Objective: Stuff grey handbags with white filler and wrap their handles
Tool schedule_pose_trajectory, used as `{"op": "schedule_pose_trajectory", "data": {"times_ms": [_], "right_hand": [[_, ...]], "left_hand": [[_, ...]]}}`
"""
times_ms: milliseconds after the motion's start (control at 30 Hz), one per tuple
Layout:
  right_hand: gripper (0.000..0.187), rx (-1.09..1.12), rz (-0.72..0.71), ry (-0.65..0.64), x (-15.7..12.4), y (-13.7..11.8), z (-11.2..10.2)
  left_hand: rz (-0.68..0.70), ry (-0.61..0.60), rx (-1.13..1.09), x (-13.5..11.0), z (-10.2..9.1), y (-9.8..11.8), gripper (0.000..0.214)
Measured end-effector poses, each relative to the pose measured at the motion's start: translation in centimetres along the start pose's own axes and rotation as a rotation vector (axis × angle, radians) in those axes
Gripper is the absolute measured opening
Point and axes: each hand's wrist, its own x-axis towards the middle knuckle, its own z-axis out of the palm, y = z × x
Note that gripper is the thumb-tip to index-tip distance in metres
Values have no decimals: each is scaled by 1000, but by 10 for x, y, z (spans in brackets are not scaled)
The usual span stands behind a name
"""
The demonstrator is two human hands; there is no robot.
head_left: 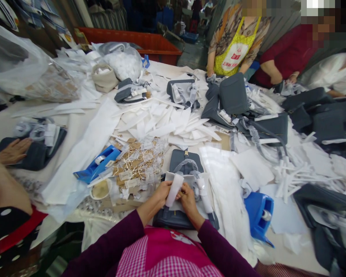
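Note:
A dark grey backpack [158, 219] lies right in front of me, its flap [178, 156] folded away from me. Clear plastic wrap loops over the handle [187, 165]. My left hand [163, 193] and my right hand [188, 198] meet over the bag, fingers closed around a white foam strip [175, 189] wrapped on a strap. A second wrapped strap [203, 192] lies to the right of my right hand. My fingertips are partly hidden behind the strip.
Tags with strings [138, 161] are heaped left of the bag, beside a blue tape dispenser [99, 163] and a small bowl [101, 189]. Another blue tape dispenser [259, 215] stands right. White strips [161, 119] pile up beyond. A co-worker's hand [15, 151] rests on a bag at left.

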Motion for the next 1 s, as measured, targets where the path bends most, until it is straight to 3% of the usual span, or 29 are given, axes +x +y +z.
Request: {"op": "schedule_pose_trajectory", "data": {"times_ms": [167, 333, 500, 633, 767, 1000], "right_hand": [[13, -105, -24, -38, -4, -7, -7], [25, -154, -9, 210, -6, -37, -23], [29, 73, 169, 28, -3, -63, -26], [26, 34, 176, 70, -7, -69, -32], [26, 25, 169, 62, -1, -67, -32], [23, -114, 143, -16, 27, -47, -24]], "left_hand": [[-83, 62, 30, 6, 10, 0, 39], [-73, 72, 43, -1, 12, 0, 33], [8, 27, 50, -8, 12, 0, 27], [64, -46, 65, -17, 3, 3, 32], [63, -167, 119, -24, -6, 4, 41], [67, -252, 64, -27, -16, 0, 48]]}}
